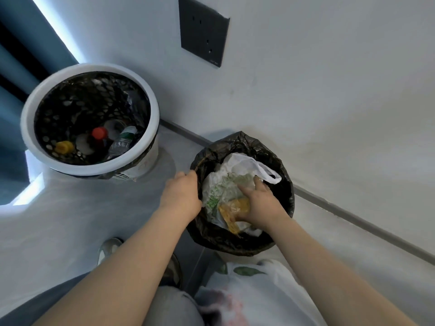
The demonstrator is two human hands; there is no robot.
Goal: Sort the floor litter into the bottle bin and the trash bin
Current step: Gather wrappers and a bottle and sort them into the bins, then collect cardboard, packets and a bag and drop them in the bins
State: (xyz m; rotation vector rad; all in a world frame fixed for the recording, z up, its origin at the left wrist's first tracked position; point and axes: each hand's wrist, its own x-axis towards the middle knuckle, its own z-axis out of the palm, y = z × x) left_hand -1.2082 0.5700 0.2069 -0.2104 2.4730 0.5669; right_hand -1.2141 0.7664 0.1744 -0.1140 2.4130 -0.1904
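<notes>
Right hand [261,205], fingers spread, presses the bag [221,182] and wrapper [233,208] inside the trash bin [235,243]; left hand [181,196] grips its rim. Two bins; the bottle bin [30,137] holds at least three bottles [120,142].

Wall [329,78]: plain white, fills the upper right of the view.
Socket plate [203,31]: dark grey and rectangular, set into the wall, with several small slots.
Skirting [353,217]: a grey strip where the wall meets the floor.
Floor [82,220]: smooth and pale grey.
Curtain [28,50]: teal, at the far left, with a bright strip of light along its edge.
Shoe [109,249]: light-coloured toe on the floor, near the bottom.
Trouser knee [174,307]: grey fabric at the bottom edge.
</notes>
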